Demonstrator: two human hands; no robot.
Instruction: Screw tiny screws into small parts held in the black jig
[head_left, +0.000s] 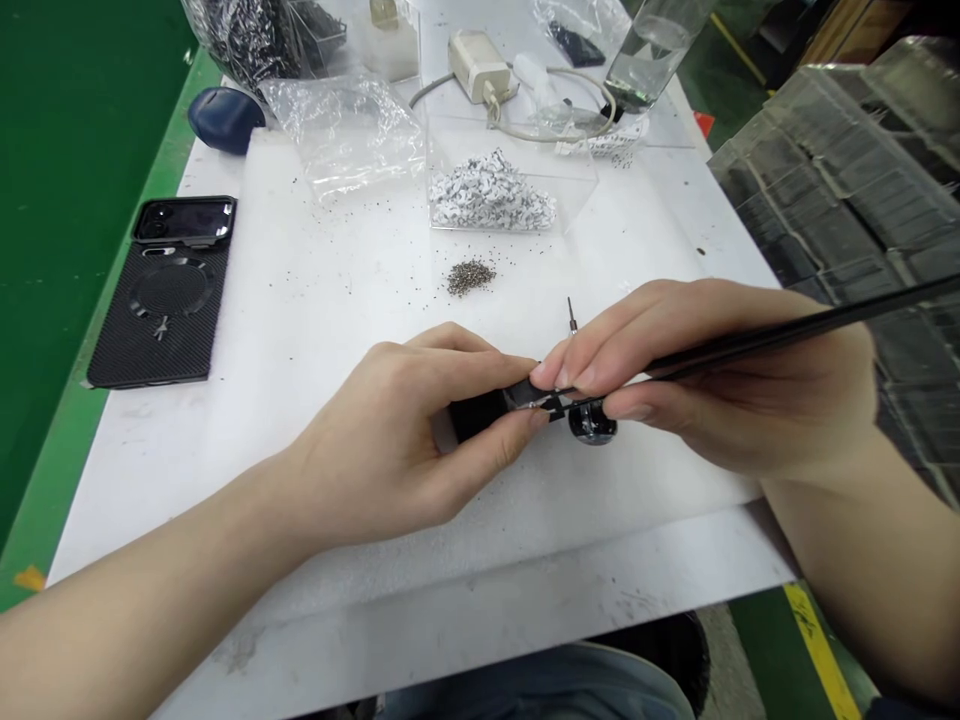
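Observation:
My left hand [420,430] is closed on a small black part [480,415], pinched between thumb and fingers; much of it is hidden by the hand. My right hand [720,380] grips long black tweezers [795,325], whose tips meet the end of the black part beside my left fingertips. Whether the tips hold anything is too small to tell. Under the right fingers lies a small screwdriver: its thin bit [571,315] points away and its round dark end [593,424] shows nearer me. A small heap of tiny screws [471,277] lies ahead on the white foam sheet [337,270].
Behind the screws stands a clear tray [574,200] of small white-and-grey pieces [491,192]. Farther back are a plastic bag [345,130], a charger [480,65] with its cable and a clear cup [656,55]. A phone [169,290] lies left; transparent boxes [847,180] are stacked right.

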